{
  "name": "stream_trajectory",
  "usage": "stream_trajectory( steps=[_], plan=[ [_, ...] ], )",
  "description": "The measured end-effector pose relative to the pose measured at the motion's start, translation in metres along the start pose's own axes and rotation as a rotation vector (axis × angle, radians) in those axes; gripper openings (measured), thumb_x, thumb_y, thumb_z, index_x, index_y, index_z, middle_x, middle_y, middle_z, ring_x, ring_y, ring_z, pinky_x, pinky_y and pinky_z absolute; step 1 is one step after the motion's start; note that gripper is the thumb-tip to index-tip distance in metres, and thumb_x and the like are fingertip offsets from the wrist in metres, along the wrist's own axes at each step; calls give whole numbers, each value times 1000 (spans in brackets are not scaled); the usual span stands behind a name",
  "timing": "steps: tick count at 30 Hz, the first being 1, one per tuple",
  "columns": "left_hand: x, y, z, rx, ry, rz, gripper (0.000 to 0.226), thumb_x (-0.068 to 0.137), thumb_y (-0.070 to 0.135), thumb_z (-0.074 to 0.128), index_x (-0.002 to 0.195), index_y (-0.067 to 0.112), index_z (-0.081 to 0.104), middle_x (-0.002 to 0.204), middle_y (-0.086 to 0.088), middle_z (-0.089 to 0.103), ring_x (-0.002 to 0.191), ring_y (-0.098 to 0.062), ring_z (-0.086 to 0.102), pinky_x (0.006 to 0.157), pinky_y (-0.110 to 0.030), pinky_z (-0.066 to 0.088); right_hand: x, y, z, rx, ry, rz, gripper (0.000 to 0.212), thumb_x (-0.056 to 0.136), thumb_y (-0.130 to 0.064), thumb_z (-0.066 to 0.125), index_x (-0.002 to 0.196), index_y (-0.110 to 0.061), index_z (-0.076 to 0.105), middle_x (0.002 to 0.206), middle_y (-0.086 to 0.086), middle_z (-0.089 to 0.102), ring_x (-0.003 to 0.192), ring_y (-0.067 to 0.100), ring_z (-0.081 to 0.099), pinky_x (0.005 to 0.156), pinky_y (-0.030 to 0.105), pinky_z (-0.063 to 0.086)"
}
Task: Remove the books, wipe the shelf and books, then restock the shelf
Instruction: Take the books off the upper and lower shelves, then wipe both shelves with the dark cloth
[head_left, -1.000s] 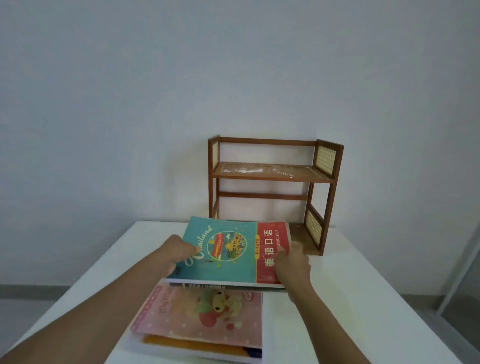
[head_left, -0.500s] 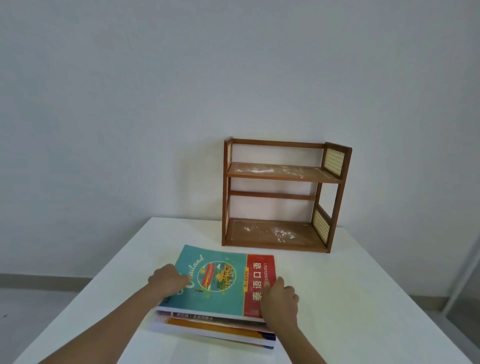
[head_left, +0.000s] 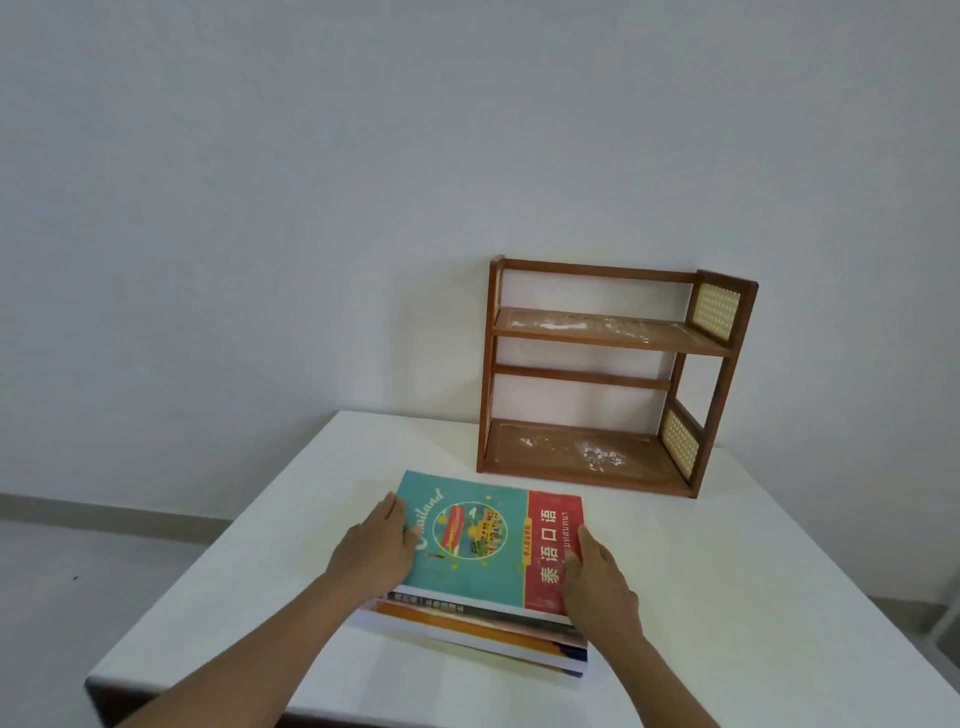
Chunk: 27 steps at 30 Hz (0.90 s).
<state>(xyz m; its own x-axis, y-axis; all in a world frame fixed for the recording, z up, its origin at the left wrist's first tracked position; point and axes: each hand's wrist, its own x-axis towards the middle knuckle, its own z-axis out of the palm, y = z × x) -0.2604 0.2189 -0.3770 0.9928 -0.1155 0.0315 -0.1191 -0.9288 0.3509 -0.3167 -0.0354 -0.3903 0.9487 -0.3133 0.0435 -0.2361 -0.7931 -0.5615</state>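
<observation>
A teal and red book (head_left: 483, 545) lies flat on top of a stack of books (head_left: 483, 631) at the near middle of the white table (head_left: 753, 597). My left hand (head_left: 376, 545) lies against the top book's left edge with fingers straight and the thumb on the cover. Against its right edge rests my right hand (head_left: 597, 582), fingers extended along the side. The wooden two-tier shelf (head_left: 608, 379) stands behind the stack by the wall, with no books in it and white dust on both boards.
The table's left edge and near left corner (head_left: 104, 680) drop to a grey floor. A plain white wall stands behind the shelf. White tabletop extends to the right of the stack.
The teal and red book came down from in front of the shelf onto the stack, covering the pink book. My fingers have straightened along its edges, and the view has shifted left.
</observation>
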Motion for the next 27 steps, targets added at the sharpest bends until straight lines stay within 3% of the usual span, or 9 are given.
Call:
stream_trajectory(
  steps=[4, 8, 11, 14, 17, 20, 23, 27],
  plan=[
    [-19, -8, -11, -96, 97, -41, 58, 101, 43, 25, 150, 12, 21, 159, -2, 16, 145, -21, 22, 113, -38, 29, 6, -14, -1, -84, 76, 6, 40, 97, -34, 35, 134, -20, 40, 136, 7, 47, 124, 27, 47, 102, 51, 40],
    [-51, -39, -38, -92, 216, -53, 56, 101, 42, 28, 150, 13, 24, 159, -1, 16, 146, -18, 17, 115, -36, 24, -9, -67, 14, -48, 116, -216, 41, 95, -32, 39, 131, -13, 42, 140, 11, 44, 126, 30, 46, 100, 51, 43],
    [-90, -80, -59, -116, 263, -124, 55, 101, 41, 29, 148, 12, 27, 158, -3, 21, 145, -20, 21, 115, -38, 26, -45, -123, 39, -9, 46, -393, 47, 98, -30, 41, 138, -6, 39, 145, 14, 40, 132, 32, 41, 107, 49, 37],
    [-138, -129, -69, -112, 288, -252, 52, 100, 41, 31, 143, 12, 35, 150, -7, 35, 134, -26, 38, 105, -39, 35, -97, -174, 74, 24, -50, -579, 53, 100, -26, 43, 148, -7, 30, 155, 12, 28, 143, 28, 27, 117, 45, 24],
    [-194, -183, -58, -98, 224, -415, 51, 100, 35, 34, 146, 11, 31, 151, -8, 36, 135, -27, 38, 106, -39, 34, -157, -208, 119, 21, -151, -771, 54, 101, -24, 42, 151, -11, 26, 159, 8, 23, 147, 23, 20, 118, 37, 18],
    [-251, -242, -28, -85, 87, -551, 49, 99, 31, 38, 143, 9, 36, 148, -10, 40, 132, -27, 42, 105, -38, 36, -217, -224, 173, 15, -257, -915, 55, 100, -23, 46, 150, -15, 28, 158, 5, 26, 145, 22, 25, 118, 35, 20],
    [-295, -286, 13, -60, -77, -602, 40, 98, 28, 40, 131, 7, 50, 136, -13, 52, 120, -28, 52, 98, -37, 43, -259, -222, 227, -125, -427, -1060, 57, 99, -20, 45, 151, -10, 25, 159, 9, 22, 145, 23, 22, 117, 35, 20],
    [-335, -310, 63, -49, -238, -623, 39, 97, 28, 44, 127, 6, 53, 133, -14, 55, 120, -29, 52, 97, -34, 40, -296, -203, 286, -292, -629, -1092, 60, 97, -14, 44, 152, -8, 21, 159, 10, 19, 147, 25, 17, 117, 38, 19]
  ],
)
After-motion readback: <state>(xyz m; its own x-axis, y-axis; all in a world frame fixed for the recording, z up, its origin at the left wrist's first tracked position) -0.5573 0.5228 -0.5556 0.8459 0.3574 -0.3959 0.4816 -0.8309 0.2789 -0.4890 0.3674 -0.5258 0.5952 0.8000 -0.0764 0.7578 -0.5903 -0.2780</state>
